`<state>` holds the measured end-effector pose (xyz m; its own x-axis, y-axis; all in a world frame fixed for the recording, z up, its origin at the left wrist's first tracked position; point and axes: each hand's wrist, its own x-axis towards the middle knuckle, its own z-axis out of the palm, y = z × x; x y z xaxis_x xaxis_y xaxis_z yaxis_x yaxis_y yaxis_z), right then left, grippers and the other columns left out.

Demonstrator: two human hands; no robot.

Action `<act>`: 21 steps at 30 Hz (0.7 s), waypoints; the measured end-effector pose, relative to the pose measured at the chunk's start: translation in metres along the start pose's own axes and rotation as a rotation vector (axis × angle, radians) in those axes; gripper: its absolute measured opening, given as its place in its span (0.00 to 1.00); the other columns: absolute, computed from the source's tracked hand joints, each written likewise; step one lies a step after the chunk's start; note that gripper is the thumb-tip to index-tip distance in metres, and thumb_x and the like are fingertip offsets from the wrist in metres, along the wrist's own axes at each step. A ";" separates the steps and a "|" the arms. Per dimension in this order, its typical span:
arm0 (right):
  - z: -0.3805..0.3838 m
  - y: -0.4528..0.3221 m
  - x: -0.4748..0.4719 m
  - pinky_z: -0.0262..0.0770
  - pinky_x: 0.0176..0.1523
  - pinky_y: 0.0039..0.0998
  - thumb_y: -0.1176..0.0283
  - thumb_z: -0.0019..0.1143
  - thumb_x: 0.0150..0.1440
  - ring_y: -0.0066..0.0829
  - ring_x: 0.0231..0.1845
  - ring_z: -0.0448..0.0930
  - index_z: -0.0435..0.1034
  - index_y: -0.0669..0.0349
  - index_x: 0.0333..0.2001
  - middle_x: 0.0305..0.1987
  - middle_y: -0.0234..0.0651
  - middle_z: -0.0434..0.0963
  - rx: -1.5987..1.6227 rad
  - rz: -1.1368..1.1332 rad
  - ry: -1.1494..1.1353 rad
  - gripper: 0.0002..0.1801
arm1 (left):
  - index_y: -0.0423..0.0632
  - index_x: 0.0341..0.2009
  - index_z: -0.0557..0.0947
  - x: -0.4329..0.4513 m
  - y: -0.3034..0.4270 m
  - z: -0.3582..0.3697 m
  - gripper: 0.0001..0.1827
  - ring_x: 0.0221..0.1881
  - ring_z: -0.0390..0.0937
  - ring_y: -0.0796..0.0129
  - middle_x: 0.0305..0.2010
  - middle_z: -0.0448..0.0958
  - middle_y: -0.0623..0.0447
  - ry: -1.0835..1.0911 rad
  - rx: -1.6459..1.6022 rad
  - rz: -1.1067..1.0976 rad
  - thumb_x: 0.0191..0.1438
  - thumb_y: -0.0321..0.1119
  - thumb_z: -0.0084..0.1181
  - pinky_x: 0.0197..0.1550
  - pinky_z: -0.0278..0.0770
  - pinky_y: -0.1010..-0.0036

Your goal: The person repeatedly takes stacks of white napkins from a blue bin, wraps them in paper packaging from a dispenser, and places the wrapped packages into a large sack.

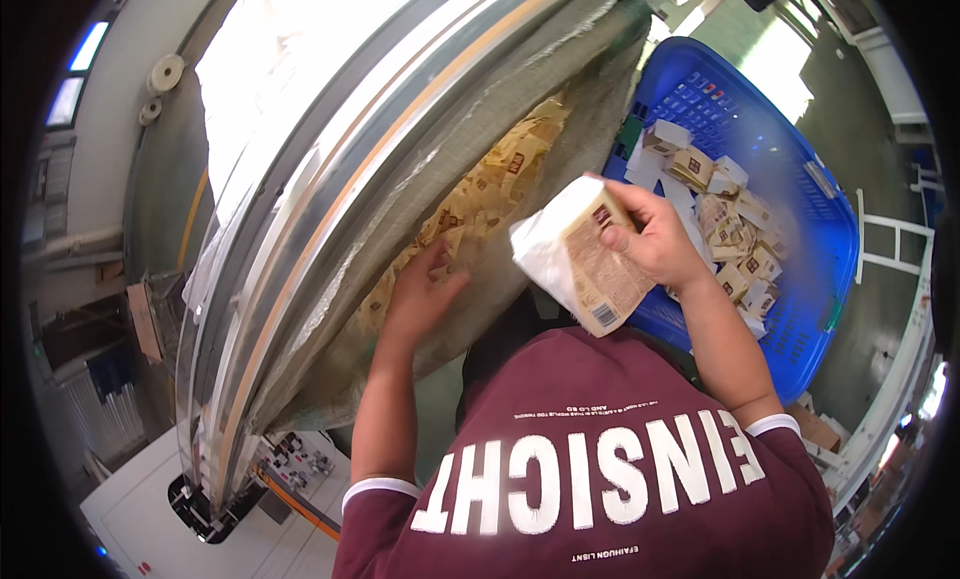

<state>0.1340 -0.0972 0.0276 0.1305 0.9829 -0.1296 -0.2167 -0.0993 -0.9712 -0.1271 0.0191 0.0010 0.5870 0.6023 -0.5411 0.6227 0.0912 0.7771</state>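
In my right hand (658,238) is a soft beige-and-white pack (600,271), apparently of paper tissue, with printing and a barcode on its wrapper. It is tilted, and my thumb presses on its near face. My left hand (424,290) is at the mouth of a large grey-green woven sack (495,268), thumb and fingers apart, nothing visible in it. Inside the sack lie many beige printed wrappers (517,163); whether my fingertips touch them I cannot tell. Beyond my right hand, a blue plastic basket (814,309) holds several similar small packs (724,223), some crumpled.
A long machine frame with clear panels and metal rails (330,166) runs alongside the sack on the left. A white cabinet (135,519) stands at lower left. White metal framing (892,241) is past the basket. Rolls (165,73) sit at upper left.
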 end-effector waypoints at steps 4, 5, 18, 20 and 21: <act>0.046 0.006 0.019 0.68 0.41 0.20 0.77 0.52 0.49 0.18 0.38 0.72 0.67 0.66 0.44 0.37 0.36 0.74 -0.190 0.089 -0.163 0.16 | 0.37 0.54 0.61 -0.005 0.052 0.021 0.41 0.52 0.64 0.57 0.51 0.65 0.40 -0.098 -0.363 0.316 0.39 0.49 0.59 0.52 0.62 0.68; 0.052 0.004 0.021 0.68 0.39 0.20 0.77 0.51 0.49 0.18 0.37 0.73 0.68 0.67 0.39 0.34 0.36 0.75 -0.308 0.120 -0.157 0.12 | 0.37 0.53 0.61 -0.005 0.062 0.023 0.41 0.52 0.65 0.54 0.51 0.65 0.39 -0.024 -0.077 0.236 0.38 0.48 0.59 0.51 0.63 0.66; 0.033 0.003 0.114 0.67 0.36 0.21 0.75 0.42 0.55 0.17 0.32 0.69 0.63 0.63 0.32 0.33 0.30 0.70 0.116 -0.718 0.811 0.03 | 0.36 0.52 0.61 -0.035 -0.039 0.037 0.28 0.46 0.70 0.59 0.48 0.68 0.44 0.158 -1.414 0.032 0.47 0.34 0.50 0.47 0.69 0.67; 0.038 0.039 0.117 0.67 0.35 0.24 0.78 0.46 0.52 0.23 0.31 0.71 0.64 0.62 0.31 0.30 0.31 0.71 -0.414 -0.688 0.786 0.02 | 0.34 0.51 0.62 -0.039 -0.047 0.027 0.28 0.46 0.70 0.57 0.47 0.69 0.43 0.144 -1.322 0.080 0.48 0.38 0.48 0.48 0.69 0.66; 0.045 0.065 0.111 0.68 0.37 0.30 0.78 0.47 0.48 0.32 0.31 0.72 0.66 0.61 0.31 0.30 0.35 0.72 -0.822 -0.708 0.558 0.04 | 0.33 0.51 0.62 -0.042 -0.053 0.021 0.29 0.46 0.71 0.56 0.47 0.70 0.42 0.125 -1.265 0.093 0.49 0.40 0.47 0.48 0.70 0.65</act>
<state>0.0911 0.0120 -0.0406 0.4134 0.6778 0.6080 0.7210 0.1641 -0.6732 -0.1734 -0.0279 -0.0243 0.5062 0.7111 -0.4879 -0.3839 0.6924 0.6109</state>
